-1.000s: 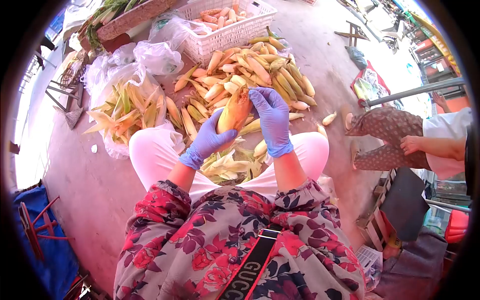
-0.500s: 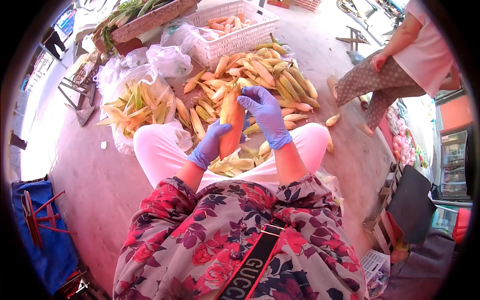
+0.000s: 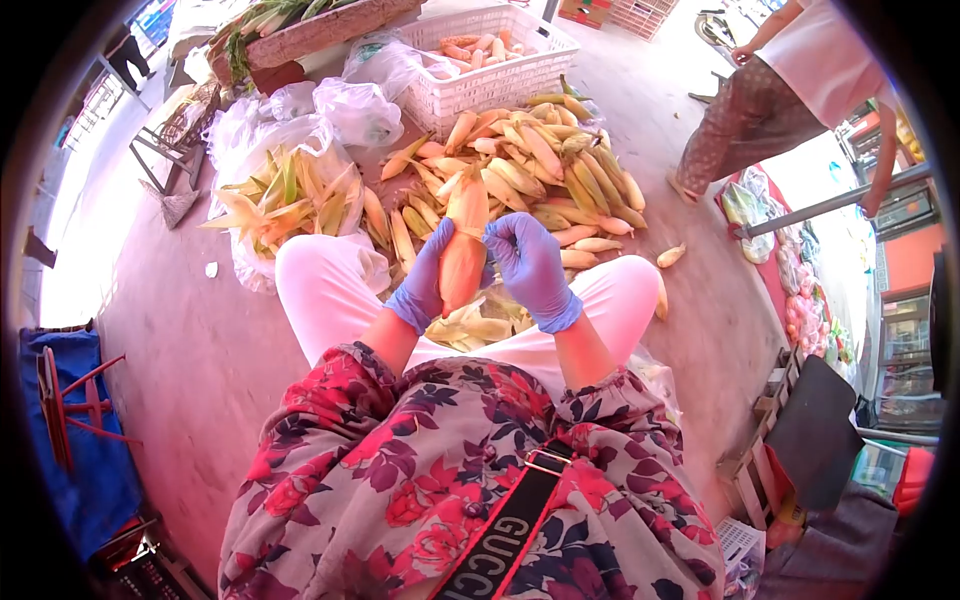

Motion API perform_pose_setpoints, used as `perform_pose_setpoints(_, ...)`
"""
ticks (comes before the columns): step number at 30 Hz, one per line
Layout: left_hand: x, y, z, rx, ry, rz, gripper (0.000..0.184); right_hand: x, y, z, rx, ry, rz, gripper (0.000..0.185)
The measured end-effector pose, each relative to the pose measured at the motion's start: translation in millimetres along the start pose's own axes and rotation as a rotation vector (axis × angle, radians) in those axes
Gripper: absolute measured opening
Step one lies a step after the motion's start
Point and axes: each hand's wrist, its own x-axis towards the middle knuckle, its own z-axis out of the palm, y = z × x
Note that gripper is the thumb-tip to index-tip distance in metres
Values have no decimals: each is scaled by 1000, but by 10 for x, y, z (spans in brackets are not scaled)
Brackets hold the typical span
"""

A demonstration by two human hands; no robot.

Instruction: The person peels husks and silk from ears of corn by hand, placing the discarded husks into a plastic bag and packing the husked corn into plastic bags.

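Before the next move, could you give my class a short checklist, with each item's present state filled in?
1. Left hand holding the ear of corn: ok.
2. Right hand gripping husk: cannot tell; it is curled beside the ear's right side.
3. Gloves on both hands: ok.
4. Pile of corn in view ahead: ok.
5. White crate upright beyond the pile: ok, with ears inside.
6. All ears gathered in the pile: not ok; a loose ear lies apart, to the right.
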Motion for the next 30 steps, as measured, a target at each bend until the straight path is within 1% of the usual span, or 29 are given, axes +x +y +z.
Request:
perform_pose_setpoints(2,-30,59,268,-143,24,1,62,-84,13,20,-28,-34,-97,11)
perform_pose_setpoints(3,-6,80,227,-132,-2,0,62,-89,-26,7,0,-66,1,12)
perform_pose_setpoints(6,31,10,217,-90,23,40,60,19,-173,-16,-70,48,-4,18)
perform_pose_setpoints(8,55,-30,201,-77,42,32,56,167,-125,29,-203,140,-162,18)
perform_pose_setpoints(10,83,-60,189,-69,64,21,52,161,104,68,-129,96,-183,14)
perform_pose_setpoints(11,143,-76,229,-30,185,73,51,124,132,82,-176,94,-125,9)
perform_pose_setpoints(14,298,93,-2,-290,80,25,53,-70,69,276,47,-85,-72,6)
perform_pose_setpoints(15,338,175,-72,-227,184,176,61,-155,1,328,114,-163,-49,3)
perform_pose_setpoints(16,364,266,-204,-321,221,228,59,-244,-86,308,109,-278,-4,4)
perform_pose_setpoints(18,343,482,-418,-249,301,368,57,-333,-132,221,-12,-443,-84,8)
perform_pose_setpoints(19,321,534,-388,-84,371,461,53,-386,-38,222,-51,-386,-21,10)
perform_pose_setpoints(20,281,532,-353,28,436,510,48,-402,62,229,-91,-324,39,13)
perform_pose_setpoints(21,251,552,-342,242,442,544,47,-336,51,194,-6,-207,200,18)
perform_pose_setpoints(22,250,538,-339,452,443,567,46,-270,184,175,6,-141,333,23)
perform_pose_setpoints(23,284,478,-335,603,493,670,45,-178,313,193,152,-41,345,27)
perform_pose_setpoints(24,276,427,-269,720,497,702,46,-64,392,242,292,65,359,32)
perform_pose_setpoints(26,237,293,-33,952,499,758,50,213,315,247,293,79,353,38)
perform_pose_setpoints(27,245,233,5,997,486,771,59,310,283,298,408,113,356,37)
perform_pose_setpoints(29,212,143,157,1134,514,788,64,446,236,411,646,172,351,36)
perform_pose_setpoints(30,201,129,197,1204,532,801,66,447,217,415,699,184,422,33)
